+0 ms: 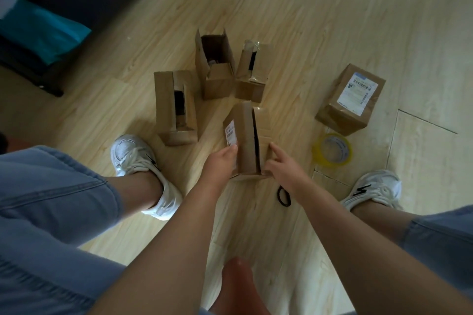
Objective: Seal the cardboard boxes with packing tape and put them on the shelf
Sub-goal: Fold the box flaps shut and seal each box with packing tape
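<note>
Fingers (pixel 231 151) of my left hand (pixel 220 161) curl round the near box (pixel 247 135) on the floor (pixel 307 20). My right hand (pixel 284 165) presses its other flap, fingers straighter. Behind, three open boxes (pixel 176 107) hold dark things.

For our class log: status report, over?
Left hand grips near box, right hand presses flap. Seam gapes, not sealed. Tape lies to its right; nothing blocking.
</note>
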### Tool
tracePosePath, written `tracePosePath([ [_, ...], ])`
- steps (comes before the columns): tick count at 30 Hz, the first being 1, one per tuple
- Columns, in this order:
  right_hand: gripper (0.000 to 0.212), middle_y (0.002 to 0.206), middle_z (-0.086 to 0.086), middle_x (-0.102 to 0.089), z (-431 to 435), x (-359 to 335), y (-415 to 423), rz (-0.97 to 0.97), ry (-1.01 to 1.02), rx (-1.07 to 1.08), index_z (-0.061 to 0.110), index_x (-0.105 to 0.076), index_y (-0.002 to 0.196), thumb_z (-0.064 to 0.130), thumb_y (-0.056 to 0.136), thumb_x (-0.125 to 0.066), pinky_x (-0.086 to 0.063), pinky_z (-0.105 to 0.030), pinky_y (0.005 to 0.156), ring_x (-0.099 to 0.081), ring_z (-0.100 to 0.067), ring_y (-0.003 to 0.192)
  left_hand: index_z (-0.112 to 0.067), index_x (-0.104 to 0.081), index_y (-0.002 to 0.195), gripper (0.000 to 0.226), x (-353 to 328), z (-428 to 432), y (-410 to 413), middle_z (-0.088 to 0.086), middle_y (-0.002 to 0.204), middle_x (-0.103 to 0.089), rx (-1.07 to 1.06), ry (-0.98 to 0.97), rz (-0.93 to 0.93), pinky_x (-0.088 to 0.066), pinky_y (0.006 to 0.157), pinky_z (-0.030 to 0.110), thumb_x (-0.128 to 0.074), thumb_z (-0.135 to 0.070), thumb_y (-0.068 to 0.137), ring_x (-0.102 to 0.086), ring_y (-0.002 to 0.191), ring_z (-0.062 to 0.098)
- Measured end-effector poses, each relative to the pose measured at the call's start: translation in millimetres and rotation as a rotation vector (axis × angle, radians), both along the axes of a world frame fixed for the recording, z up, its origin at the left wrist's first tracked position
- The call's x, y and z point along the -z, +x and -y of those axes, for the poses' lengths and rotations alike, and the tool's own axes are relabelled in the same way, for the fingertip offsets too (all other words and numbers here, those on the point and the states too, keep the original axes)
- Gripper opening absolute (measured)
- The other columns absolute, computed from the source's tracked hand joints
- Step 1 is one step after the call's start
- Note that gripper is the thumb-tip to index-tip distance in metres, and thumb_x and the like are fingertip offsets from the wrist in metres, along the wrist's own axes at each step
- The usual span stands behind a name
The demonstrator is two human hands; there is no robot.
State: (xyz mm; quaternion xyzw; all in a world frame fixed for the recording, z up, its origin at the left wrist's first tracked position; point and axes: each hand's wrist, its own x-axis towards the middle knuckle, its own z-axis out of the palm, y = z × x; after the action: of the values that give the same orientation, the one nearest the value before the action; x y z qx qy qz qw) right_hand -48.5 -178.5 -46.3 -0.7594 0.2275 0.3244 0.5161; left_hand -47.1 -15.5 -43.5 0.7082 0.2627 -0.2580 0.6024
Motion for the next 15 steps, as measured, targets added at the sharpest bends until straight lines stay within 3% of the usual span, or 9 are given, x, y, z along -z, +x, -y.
tracePosePath([
  [2, 0.068, 0.15, 0.0, -0.046, 1.9, -1.2, 4.9, 0.005, 0.048, 0.027, 0.02, -0.026, 0.157, 0.036, 0.099, -0.058, -0.044, -0.025, 0.091, -0.052, -0.016, 0.125, -0.021, -0.064, 0.132, 0.037, 1.2, 4.9, -0.5, -0.002, 0.127, -0.065, 0.053, 0.0, 0.019, -0.044, 0.081, 0.022, -0.048, -0.039, 0.103, -0.059, 0.103, 0.008],
  [4, 0.086, 0.149, 0.001, -0.047, 2.4, 0.9, 5.9, 0.02, 0.008, -0.007, 0.018, -0.024, 0.157, 0.052, 0.09, -0.066, -0.045, -0.03, 0.102, -0.052, -0.018, 0.128, -0.025, -0.068, 0.122, 0.032, 0.9, 12.5, -1.1, 0.0, 0.122, -0.068, 0.136, 0.006, 0.047, -0.048, 0.092, 0.031, -0.048, -0.042, 0.103, -0.063, 0.104, 0.014],
  [6, 0.089, 0.146, 0.001, -0.051, 4.6, 4.7, 3.6, 0.036, -0.053, 0.023, 0.018, -0.026, 0.156, 0.044, 0.087, -0.074, -0.046, -0.03, 0.101, -0.056, -0.017, 0.124, -0.026, -0.068, 0.11, 0.027, 2.1, 19.2, -0.8, 0.002, 0.115, -0.07, 0.132, -0.018, 0.051, -0.048, 0.097, 0.036, -0.048, -0.042, 0.103, -0.064, 0.108, 0.019],
  [10, 0.076, 0.131, 0.001, -0.06, 10.0, 9.2, 1.3, 0.044, 0.044, 0.167, 0.021, -0.034, 0.152, 0.021, 0.088, -0.075, -0.047, -0.022, 0.082, -0.06, -0.007, 0.099, -0.017, -0.063, 0.13, 0.032, 15.0, 16.8, -3.9, 0.001, 0.127, -0.065, 0.061, 0.073, 0.036, -0.045, 0.098, 0.032, -0.045, -0.021, 0.104, -0.06, 0.115, 0.019],
  [13, 0.082, 0.138, -0.002, -0.057, 14.2, 13.5, 1.5, 0.017, 0.14, 0.221, 0.025, -0.027, 0.156, 0.017, 0.09, -0.073, -0.048, -0.022, 0.078, -0.061, -0.014, 0.111, -0.015, -0.058, 0.135, 0.035, 29.9, 9.2, -8.8, 0.0, 0.126, -0.063, 0.119, 0.169, -0.02, -0.045, 0.091, 0.029, -0.046, -0.015, 0.102, -0.059, 0.112, 0.019],
  [15, 0.085, 0.14, -0.003, -0.057, 18.3, 16.3, 1.3, -0.007, 0.169, 0.236, 0.03, -0.025, 0.157, 0.019, 0.089, -0.074, -0.05, -0.029, 0.092, -0.061, -0.017, 0.117, -0.016, -0.049, 0.144, 0.042, 39.4, 7.1, -11.1, 0.002, 0.138, -0.058, 0.165, 0.161, -0.087, -0.043, 0.097, 0.03, -0.049, -0.02, 0.102, -0.055, 0.122, 0.022],
])
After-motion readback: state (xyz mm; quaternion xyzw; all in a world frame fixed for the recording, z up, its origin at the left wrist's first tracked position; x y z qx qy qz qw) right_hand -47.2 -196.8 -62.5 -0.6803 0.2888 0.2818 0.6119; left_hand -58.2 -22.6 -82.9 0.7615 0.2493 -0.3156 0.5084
